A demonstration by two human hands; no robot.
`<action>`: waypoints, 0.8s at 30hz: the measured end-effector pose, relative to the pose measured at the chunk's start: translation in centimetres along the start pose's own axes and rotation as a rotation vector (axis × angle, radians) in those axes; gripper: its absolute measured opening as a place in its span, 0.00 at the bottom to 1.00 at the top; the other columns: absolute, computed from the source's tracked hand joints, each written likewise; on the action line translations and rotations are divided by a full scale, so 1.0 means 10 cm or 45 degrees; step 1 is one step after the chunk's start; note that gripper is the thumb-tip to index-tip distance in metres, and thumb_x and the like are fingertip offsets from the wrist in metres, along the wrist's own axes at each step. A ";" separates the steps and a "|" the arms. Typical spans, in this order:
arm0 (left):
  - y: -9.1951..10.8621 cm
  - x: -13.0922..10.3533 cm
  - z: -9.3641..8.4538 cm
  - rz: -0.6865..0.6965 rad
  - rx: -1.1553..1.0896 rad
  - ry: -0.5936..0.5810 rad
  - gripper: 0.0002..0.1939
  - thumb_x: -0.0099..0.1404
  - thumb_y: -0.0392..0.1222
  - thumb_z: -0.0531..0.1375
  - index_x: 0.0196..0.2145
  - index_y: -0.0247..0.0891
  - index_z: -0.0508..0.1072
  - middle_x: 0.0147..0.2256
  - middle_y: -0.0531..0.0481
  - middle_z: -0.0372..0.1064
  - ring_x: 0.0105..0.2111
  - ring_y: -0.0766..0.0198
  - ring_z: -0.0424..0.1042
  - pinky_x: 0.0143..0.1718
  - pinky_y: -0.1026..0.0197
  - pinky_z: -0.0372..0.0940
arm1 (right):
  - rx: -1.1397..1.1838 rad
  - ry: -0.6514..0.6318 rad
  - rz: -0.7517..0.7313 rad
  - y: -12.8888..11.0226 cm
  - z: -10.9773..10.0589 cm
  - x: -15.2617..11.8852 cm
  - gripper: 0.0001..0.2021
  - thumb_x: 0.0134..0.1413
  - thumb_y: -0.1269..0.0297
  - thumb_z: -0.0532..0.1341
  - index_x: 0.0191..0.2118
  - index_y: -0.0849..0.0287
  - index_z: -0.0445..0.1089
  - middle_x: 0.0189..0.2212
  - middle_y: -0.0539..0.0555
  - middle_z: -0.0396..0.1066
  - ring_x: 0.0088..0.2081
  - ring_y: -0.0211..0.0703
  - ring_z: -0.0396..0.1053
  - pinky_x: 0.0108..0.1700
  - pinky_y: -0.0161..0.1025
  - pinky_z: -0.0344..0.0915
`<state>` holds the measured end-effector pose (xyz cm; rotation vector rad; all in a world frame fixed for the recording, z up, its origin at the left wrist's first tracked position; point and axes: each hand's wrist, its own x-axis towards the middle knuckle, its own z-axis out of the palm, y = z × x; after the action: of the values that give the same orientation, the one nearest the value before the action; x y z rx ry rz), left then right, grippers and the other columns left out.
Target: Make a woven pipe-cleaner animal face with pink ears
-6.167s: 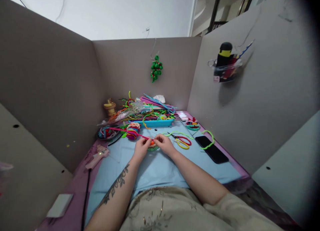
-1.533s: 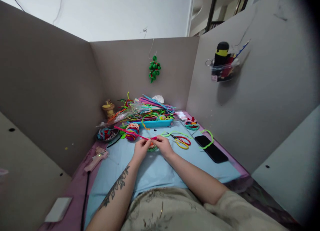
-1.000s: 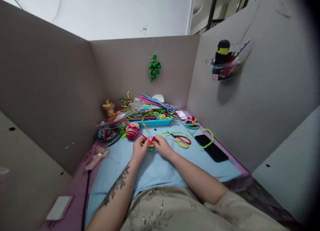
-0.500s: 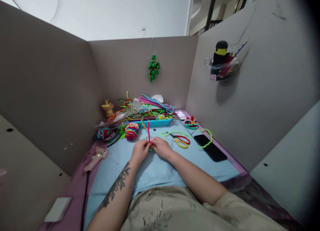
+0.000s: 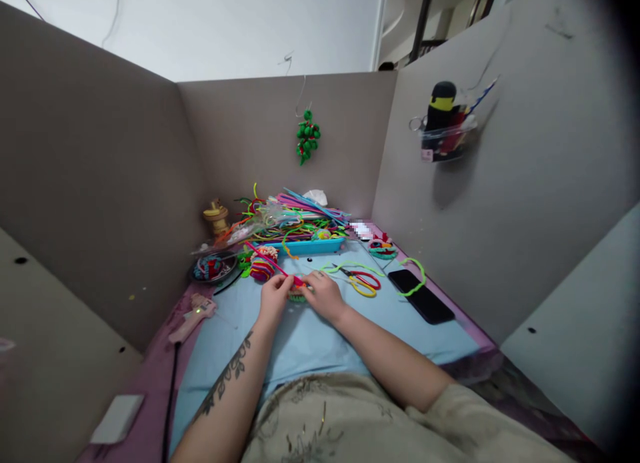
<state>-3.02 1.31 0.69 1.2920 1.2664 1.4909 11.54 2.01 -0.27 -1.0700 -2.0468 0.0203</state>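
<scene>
**Pink pipe cleaner pinched over a small coiled piece**

Pink pipe cleaner [image 5: 273,266] runs from the fingertips up and left, its free end lying over the striped woven ball [image 5: 262,267]. Left hand [image 5: 275,296] closed in a pinch on the near end of it. Right hand [image 5: 324,294] curled, fingertips pressed against the same spot, gripping a small green and orange coiled piece [image 5: 299,292] that sits on the blue mat [image 5: 310,339] between both hands. How much of the piece is covered by fingers: cannot tell.

Around: scissors [image 5: 364,281] with red and yellow handles just right of the right hand; a green pipe cleaner [image 5: 345,267] beside them. Black phone [image 5: 422,295] further right, a green loop lying on it. Heap of mixed pipe cleaners [image 5: 293,219] and a turquoise tray [image 5: 315,247] at the back of the tabletop. Pink glue gun [image 5: 192,316] at the left edge. Green bead ornament [image 5: 307,137] hangs on the back partition.
</scene>
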 end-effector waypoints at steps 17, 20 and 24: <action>-0.13 0.05 0.00 -0.161 -0.172 -0.028 0.15 0.48 0.47 0.62 0.18 0.36 0.63 0.15 0.57 0.59 0.16 0.73 0.57 0.18 0.69 0.51 | -0.096 -0.038 -0.120 0.05 -0.02 -0.02 0.15 0.61 0.63 0.49 0.36 0.56 0.73 0.32 0.56 0.71 0.38 0.43 0.63 0.43 0.38 0.57; -0.15 0.05 0.00 -0.150 -0.152 -0.030 0.15 0.48 0.48 0.62 0.17 0.35 0.62 0.15 0.57 0.60 0.15 0.73 0.56 0.17 0.69 0.50 | -0.104 -0.087 -0.126 0.03 -0.05 -0.02 0.15 0.61 0.63 0.48 0.36 0.57 0.73 0.32 0.57 0.70 0.38 0.43 0.62 0.42 0.38 0.57; -0.16 0.06 0.00 -0.132 -0.135 -0.036 0.15 0.49 0.47 0.62 0.17 0.35 0.62 0.14 0.57 0.58 0.15 0.73 0.55 0.17 0.69 0.49 | -0.152 -0.107 -0.160 0.02 -0.08 -0.01 0.16 0.61 0.63 0.48 0.35 0.58 0.73 0.31 0.57 0.70 0.37 0.44 0.62 0.40 0.38 0.57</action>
<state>-3.22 2.17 -0.75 1.1574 1.2013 1.4424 12.19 1.78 0.10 -1.0256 -2.2106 -0.1244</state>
